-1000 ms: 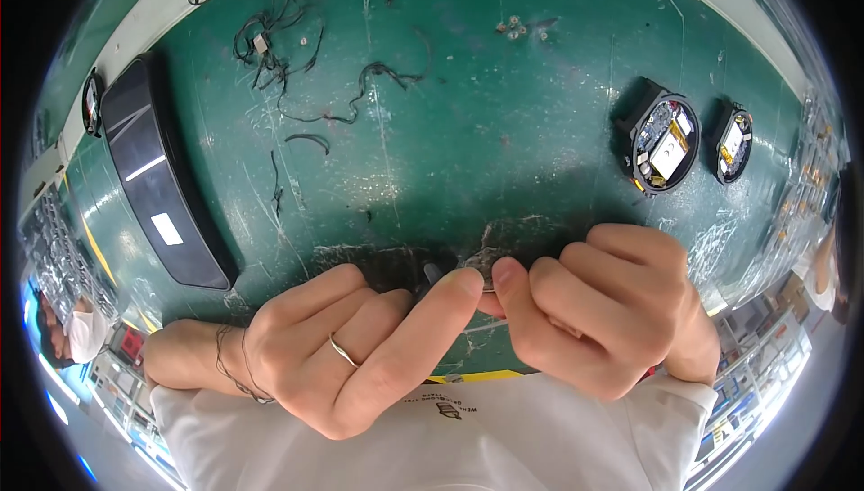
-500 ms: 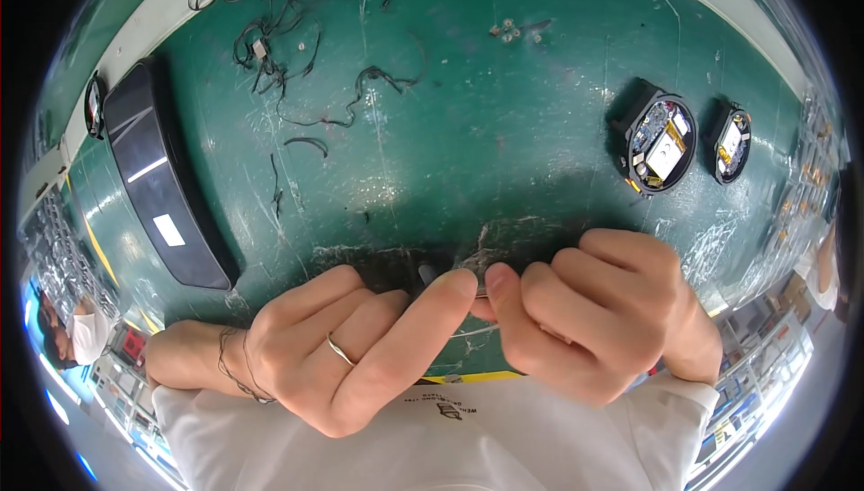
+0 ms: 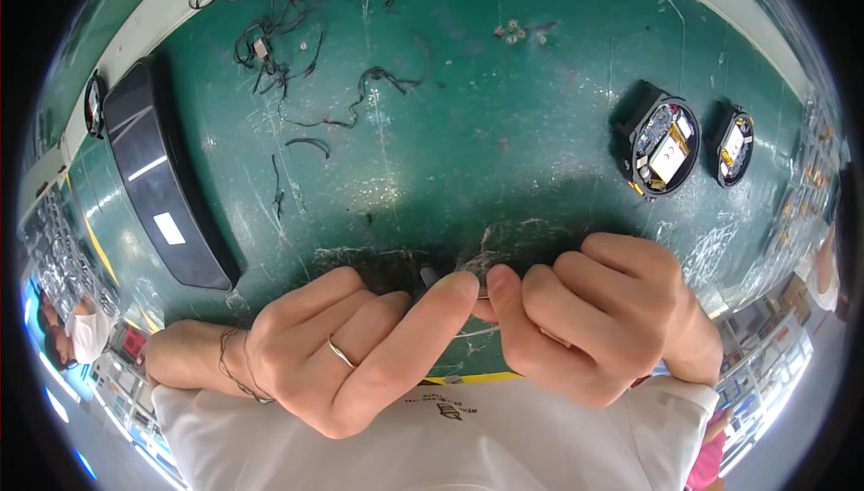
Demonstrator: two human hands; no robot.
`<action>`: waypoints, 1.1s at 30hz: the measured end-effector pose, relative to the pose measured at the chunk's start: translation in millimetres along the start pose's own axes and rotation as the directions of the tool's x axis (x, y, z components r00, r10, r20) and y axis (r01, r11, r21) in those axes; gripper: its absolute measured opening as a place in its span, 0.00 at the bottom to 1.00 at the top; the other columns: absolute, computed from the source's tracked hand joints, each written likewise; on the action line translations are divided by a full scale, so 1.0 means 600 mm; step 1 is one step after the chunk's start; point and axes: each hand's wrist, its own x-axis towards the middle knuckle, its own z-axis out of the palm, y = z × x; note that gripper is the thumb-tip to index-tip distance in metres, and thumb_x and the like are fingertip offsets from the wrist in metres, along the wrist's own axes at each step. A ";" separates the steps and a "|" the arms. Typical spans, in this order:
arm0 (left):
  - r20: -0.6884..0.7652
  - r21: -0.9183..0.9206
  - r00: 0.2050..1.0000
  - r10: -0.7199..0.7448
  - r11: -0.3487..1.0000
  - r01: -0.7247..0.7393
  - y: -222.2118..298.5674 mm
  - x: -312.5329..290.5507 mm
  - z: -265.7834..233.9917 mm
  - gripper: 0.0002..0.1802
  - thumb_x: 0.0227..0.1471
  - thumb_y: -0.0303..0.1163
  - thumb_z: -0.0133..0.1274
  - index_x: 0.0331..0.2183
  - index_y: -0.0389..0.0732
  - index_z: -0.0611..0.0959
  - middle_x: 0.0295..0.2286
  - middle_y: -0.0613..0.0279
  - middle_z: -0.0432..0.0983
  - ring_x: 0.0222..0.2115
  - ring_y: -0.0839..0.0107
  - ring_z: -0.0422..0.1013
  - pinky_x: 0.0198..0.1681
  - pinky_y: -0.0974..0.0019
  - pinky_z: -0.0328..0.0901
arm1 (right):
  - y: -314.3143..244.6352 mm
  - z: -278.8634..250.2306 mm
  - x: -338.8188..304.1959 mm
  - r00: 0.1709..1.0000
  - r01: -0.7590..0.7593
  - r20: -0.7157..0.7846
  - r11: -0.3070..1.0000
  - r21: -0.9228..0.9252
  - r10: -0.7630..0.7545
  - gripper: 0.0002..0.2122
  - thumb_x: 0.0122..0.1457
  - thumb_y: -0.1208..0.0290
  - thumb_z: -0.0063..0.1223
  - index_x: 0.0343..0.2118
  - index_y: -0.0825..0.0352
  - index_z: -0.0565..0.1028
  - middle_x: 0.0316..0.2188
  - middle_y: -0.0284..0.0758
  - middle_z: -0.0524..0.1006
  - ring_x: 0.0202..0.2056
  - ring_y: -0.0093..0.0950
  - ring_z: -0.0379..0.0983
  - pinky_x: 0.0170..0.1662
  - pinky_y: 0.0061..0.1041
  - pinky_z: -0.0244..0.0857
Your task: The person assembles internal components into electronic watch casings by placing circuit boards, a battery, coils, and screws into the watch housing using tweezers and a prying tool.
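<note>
My left hand (image 3: 351,351), with a ring on one finger, and my right hand (image 3: 598,315) meet close to my chest above the near edge of the green table (image 3: 468,131). Their fingertips pinch a small dark part with a thin wire (image 3: 432,277) between them; most of it is hidden by the fingers. Both hands are curled tight around it.
A long black case (image 3: 162,189) lies at the left. Loose black wire scraps (image 3: 288,32) are scattered at the far left and centre. Two round black open devices with circuit boards, a larger one (image 3: 661,140) and a smaller one (image 3: 733,147), sit at the right. Other people are at the edges.
My right hand has shifted slightly lower and its fingertips closed in against the left index finger. Otherwise the hands stay in the same place.
</note>
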 end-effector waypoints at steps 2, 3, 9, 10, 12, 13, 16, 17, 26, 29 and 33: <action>-0.003 0.012 1.000 0.006 1.000 -0.006 0.000 -0.001 -0.002 0.20 0.46 0.17 0.63 0.44 0.22 0.82 0.22 0.66 0.76 0.15 0.81 0.59 0.15 0.75 0.53 | -0.002 -0.002 0.002 1.000 -0.007 0.005 1.000 -0.010 0.007 0.08 0.39 0.79 0.66 0.25 0.69 0.79 0.18 0.25 0.64 0.14 0.16 0.54 0.18 0.19 0.41; 0.009 0.000 1.000 0.000 1.000 0.000 0.001 0.000 -0.005 0.20 0.46 0.17 0.63 0.44 0.22 0.82 0.23 0.66 0.76 0.15 0.81 0.59 0.15 0.75 0.53 | -0.003 -0.004 0.004 1.000 -0.011 0.011 1.000 -0.005 0.011 0.08 0.39 0.79 0.66 0.25 0.69 0.79 0.17 0.25 0.64 0.14 0.16 0.54 0.18 0.20 0.41; 0.005 -0.009 1.000 0.004 1.000 -0.004 0.001 -0.001 -0.004 0.20 0.46 0.16 0.62 0.44 0.22 0.82 0.23 0.66 0.77 0.15 0.81 0.59 0.15 0.75 0.53 | -0.004 0.004 0.002 1.000 0.004 -0.019 1.000 -0.017 -0.004 0.09 0.40 0.78 0.68 0.24 0.69 0.78 0.17 0.25 0.63 0.14 0.16 0.54 0.18 0.20 0.40; 0.002 -0.002 1.000 0.004 1.000 -0.004 0.001 -0.002 -0.003 0.20 0.46 0.16 0.62 0.44 0.22 0.82 0.23 0.65 0.77 0.15 0.81 0.59 0.15 0.75 0.53 | -0.003 0.005 0.002 1.000 0.010 -0.022 1.000 -0.021 -0.010 0.09 0.40 0.78 0.68 0.25 0.69 0.78 0.17 0.25 0.63 0.14 0.16 0.54 0.18 0.20 0.40; -0.003 0.007 1.000 0.011 1.000 -0.011 -0.001 -0.003 -0.002 0.20 0.46 0.17 0.62 0.44 0.22 0.82 0.23 0.65 0.77 0.15 0.81 0.60 0.15 0.75 0.53 | -0.002 0.001 0.004 1.000 0.000 -0.011 1.000 -0.015 0.000 0.08 0.40 0.79 0.67 0.25 0.70 0.79 0.17 0.25 0.63 0.14 0.16 0.54 0.18 0.20 0.40; -0.009 0.017 1.000 0.015 1.000 -0.015 -0.002 -0.004 -0.002 0.20 0.46 0.17 0.63 0.44 0.22 0.82 0.23 0.65 0.77 0.15 0.81 0.60 0.15 0.75 0.53 | -0.003 0.000 0.005 1.000 -0.009 0.000 1.000 -0.007 0.009 0.08 0.40 0.80 0.66 0.25 0.70 0.79 0.17 0.25 0.64 0.14 0.16 0.54 0.18 0.20 0.40; -0.019 0.019 1.000 0.016 1.000 -0.016 -0.001 -0.001 -0.001 0.20 0.46 0.17 0.63 0.44 0.23 0.82 0.23 0.65 0.77 0.15 0.81 0.59 0.15 0.75 0.53 | -0.002 0.001 0.004 1.000 -0.010 -0.018 1.000 -0.021 0.009 0.08 0.40 0.80 0.66 0.26 0.70 0.79 0.17 0.26 0.65 0.14 0.16 0.54 0.18 0.20 0.40; -0.019 0.018 1.000 0.014 1.000 -0.014 0.000 -0.001 -0.003 0.20 0.46 0.17 0.63 0.44 0.23 0.82 0.23 0.65 0.77 0.15 0.81 0.59 0.15 0.75 0.53 | -0.005 0.002 0.003 1.000 -0.010 -0.017 1.000 -0.019 0.009 0.08 0.40 0.80 0.66 0.26 0.70 0.79 0.17 0.26 0.65 0.14 0.16 0.54 0.18 0.20 0.40; -0.010 0.008 1.000 -0.007 1.000 0.007 0.001 -0.002 -0.002 0.21 0.46 0.18 0.64 0.45 0.23 0.82 0.22 0.67 0.76 0.15 0.82 0.58 0.15 0.76 0.53 | -0.002 -0.003 0.007 1.000 -0.028 0.005 1.000 -0.002 0.028 0.11 0.39 0.76 0.68 0.27 0.72 0.80 0.17 0.26 0.65 0.14 0.17 0.56 0.18 0.20 0.41; -0.018 0.002 1.000 -0.013 1.000 0.013 0.001 -0.003 -0.001 0.21 0.46 0.18 0.64 0.45 0.23 0.82 0.22 0.67 0.76 0.15 0.82 0.58 0.15 0.76 0.52 | -0.004 -0.004 0.006 0.999 -0.027 0.017 1.000 -0.003 0.027 0.10 0.40 0.77 0.68 0.27 0.72 0.80 0.17 0.26 0.65 0.14 0.17 0.56 0.18 0.20 0.41; -0.006 0.004 1.000 -0.008 1.000 0.008 -0.001 -0.004 -0.004 0.21 0.45 0.18 0.64 0.44 0.23 0.82 0.22 0.66 0.76 0.15 0.82 0.58 0.15 0.76 0.52 | -0.004 -0.004 0.006 0.999 -0.024 0.026 1.000 -0.011 0.024 0.10 0.41 0.78 0.68 0.27 0.72 0.79 0.17 0.26 0.65 0.14 0.17 0.56 0.18 0.20 0.41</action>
